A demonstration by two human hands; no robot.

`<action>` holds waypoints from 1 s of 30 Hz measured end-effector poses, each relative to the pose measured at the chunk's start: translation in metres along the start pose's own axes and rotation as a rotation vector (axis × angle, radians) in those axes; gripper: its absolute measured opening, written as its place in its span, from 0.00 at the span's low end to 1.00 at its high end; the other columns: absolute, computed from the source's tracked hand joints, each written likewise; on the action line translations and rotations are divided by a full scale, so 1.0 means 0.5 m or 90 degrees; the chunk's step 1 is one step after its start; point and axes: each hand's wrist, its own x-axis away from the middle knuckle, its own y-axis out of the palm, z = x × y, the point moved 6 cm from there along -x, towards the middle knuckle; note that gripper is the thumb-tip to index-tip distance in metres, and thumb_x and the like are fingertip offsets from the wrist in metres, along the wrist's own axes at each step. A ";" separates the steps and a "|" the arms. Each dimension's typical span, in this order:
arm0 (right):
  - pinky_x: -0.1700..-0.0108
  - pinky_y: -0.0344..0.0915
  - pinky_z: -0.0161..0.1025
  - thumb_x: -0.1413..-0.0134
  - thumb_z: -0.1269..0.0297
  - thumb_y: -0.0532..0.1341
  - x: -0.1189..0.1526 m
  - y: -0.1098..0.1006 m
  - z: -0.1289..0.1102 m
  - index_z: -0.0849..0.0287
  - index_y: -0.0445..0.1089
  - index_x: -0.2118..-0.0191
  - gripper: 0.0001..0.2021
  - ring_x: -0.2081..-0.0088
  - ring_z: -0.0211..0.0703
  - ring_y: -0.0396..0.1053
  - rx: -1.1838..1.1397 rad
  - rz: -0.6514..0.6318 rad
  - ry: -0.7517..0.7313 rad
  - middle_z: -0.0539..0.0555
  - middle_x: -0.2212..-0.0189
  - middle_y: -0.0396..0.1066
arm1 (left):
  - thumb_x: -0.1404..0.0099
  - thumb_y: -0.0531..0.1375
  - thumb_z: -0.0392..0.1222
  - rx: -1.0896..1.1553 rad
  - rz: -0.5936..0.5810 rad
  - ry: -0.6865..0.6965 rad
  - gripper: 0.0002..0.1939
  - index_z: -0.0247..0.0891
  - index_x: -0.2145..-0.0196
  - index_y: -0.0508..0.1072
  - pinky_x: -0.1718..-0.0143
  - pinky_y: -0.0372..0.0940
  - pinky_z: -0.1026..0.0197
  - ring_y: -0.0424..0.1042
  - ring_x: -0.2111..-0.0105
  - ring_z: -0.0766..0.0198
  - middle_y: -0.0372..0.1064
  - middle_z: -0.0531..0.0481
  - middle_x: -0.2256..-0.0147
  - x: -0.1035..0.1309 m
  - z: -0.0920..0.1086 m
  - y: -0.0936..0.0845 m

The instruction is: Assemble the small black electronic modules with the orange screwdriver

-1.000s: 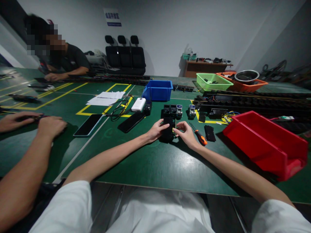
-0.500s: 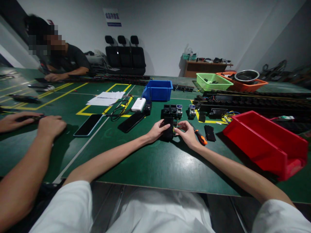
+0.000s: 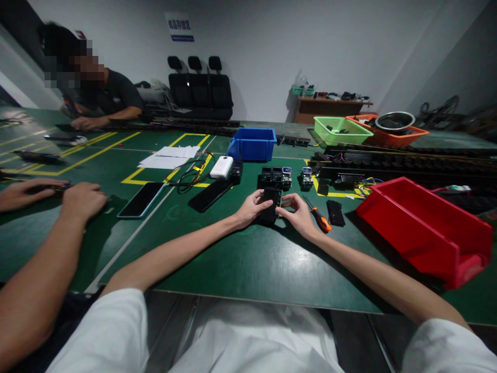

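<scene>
A black rectangular housing (image 3: 269,203) is held just above the green table, in front of me. My left hand (image 3: 252,208) grips its left side, the thumb lying across its face. At its right edge, my right hand (image 3: 298,211) pinches a thin circuit board (image 3: 279,199) that lies against the housing; its far side is hidden. Just beyond stand several small black modules (image 3: 272,175), and another module (image 3: 306,177) sits apart to the right. A screwdriver with an orange and black handle (image 3: 322,221) lies beside my right hand, next to a flat black piece (image 3: 335,213).
A red bin (image 3: 411,233) stands at the right, a blue bin (image 3: 254,145) farther back. Left of my hands lie a black phone (image 3: 209,195), a white power bank (image 3: 221,167) and a blue-edged phone (image 3: 142,200). A co-worker's hands (image 3: 81,199) work at the far left.
The circuit board has moved left, closer against the black housing, with my right hand's fingers following it. My left hand keeps its hold, and the housing has shifted slightly.
</scene>
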 end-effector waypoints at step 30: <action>0.57 0.72 0.43 0.53 0.55 0.68 -0.005 -0.005 0.014 0.53 0.65 0.53 0.22 0.58 0.44 0.69 -0.005 0.022 -0.013 0.54 0.56 0.69 | 0.41 0.66 0.49 0.059 -0.092 -0.118 0.25 0.33 0.49 0.70 0.65 0.70 0.64 0.75 0.67 0.64 0.74 0.42 0.59 0.003 -0.006 0.010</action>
